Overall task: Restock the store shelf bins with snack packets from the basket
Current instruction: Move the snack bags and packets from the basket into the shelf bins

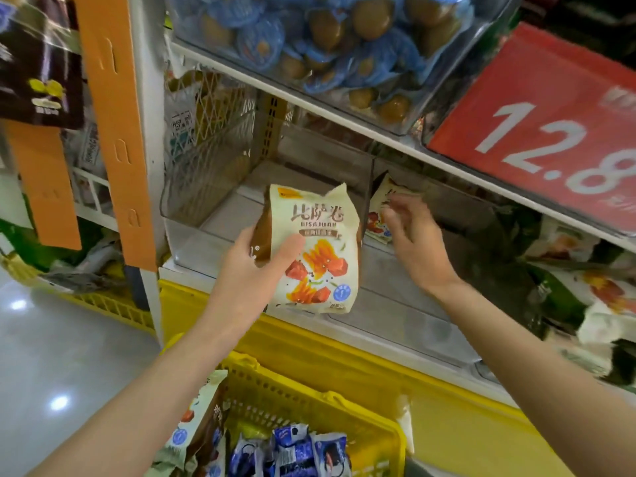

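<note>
My left hand (265,256) grips a cream snack packet (315,246) with orange and red pictures, upright in front of a clear plastic shelf bin (213,232). My right hand (413,235) hovers with loose, spread fingers just in front of a second cream packet (380,215) that leans in the neighbouring clear bin. Below, a yellow basket (344,407) holds another cream packet (196,418) and several blue packets (292,449).
A clear bin (344,46) of blue-wrapped snacks sits on the shelf above. A red price sign (550,125) hangs at the right. An orange upright strip (113,132) stands left. Green and white packets (585,287) fill the right shelf. A yellow base runs below.
</note>
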`<action>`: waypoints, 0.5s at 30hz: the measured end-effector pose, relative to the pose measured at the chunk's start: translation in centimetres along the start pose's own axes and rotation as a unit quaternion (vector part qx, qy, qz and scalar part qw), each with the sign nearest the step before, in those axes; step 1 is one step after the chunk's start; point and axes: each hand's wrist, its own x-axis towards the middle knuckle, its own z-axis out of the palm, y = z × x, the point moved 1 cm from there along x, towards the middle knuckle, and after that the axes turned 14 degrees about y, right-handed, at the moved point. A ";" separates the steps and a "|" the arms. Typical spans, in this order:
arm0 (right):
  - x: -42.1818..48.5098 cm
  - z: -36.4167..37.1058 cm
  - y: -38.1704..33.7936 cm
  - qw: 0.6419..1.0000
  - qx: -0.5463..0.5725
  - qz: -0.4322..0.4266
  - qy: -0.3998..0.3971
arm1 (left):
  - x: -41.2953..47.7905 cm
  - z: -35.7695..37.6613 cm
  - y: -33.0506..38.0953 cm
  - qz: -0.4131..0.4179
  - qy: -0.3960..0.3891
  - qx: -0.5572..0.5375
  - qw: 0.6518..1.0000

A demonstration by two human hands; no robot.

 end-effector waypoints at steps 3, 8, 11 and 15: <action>-3.9 -2.8 -2.5 0.985 0.146 0.044 -0.077 | -1.9 0.0 -0.7 0.020 -0.050 0.028 0.998; -6.7 -6.3 -4.2 0.966 0.129 0.075 -0.212 | -4.3 1.3 -1.2 0.043 -0.153 0.065 0.985; -7.0 -8.8 -3.8 0.948 0.065 0.022 -0.311 | -4.6 2.0 -0.6 0.065 -0.222 0.128 0.965; -7.7 -11.2 -2.8 0.959 0.072 -0.002 -0.276 | -4.5 4.9 0.6 0.149 -0.269 0.201 0.930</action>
